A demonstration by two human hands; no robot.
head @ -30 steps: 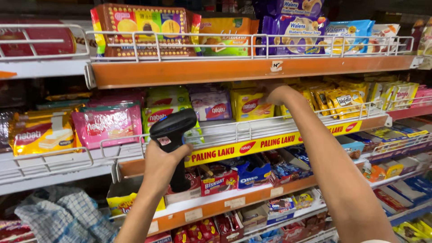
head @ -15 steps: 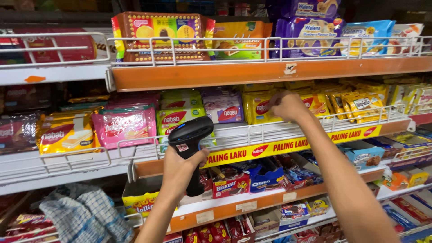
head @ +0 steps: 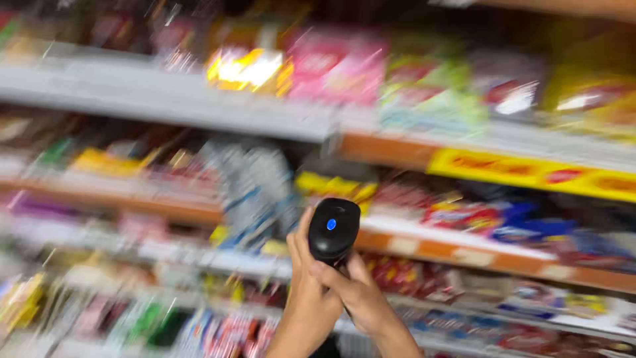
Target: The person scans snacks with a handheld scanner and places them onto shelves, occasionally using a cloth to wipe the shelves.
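A black handheld scanner [head: 333, 229] with a small blue light on its head stands upright at the lower middle of the head view. My left hand [head: 306, 298] wraps its handle from the left. My right hand [head: 364, 298] closes on the handle from the right, its thumb lying just under the scanner's head. Both hands are in front of blurred shop shelves packed with snack packets.
The view is heavily motion-blurred. Orange-edged shelves [head: 397, 149] run across it, with a yellow strip [head: 530, 174] at the right. Pink, green and yellow packets [head: 344, 66] fill the upper shelf. A pale checked cloth [head: 255, 192] hangs behind the scanner.
The view has swung left and down. My right hand has left the yellow packets on the shelf and come down onto the scanner beside my left hand.
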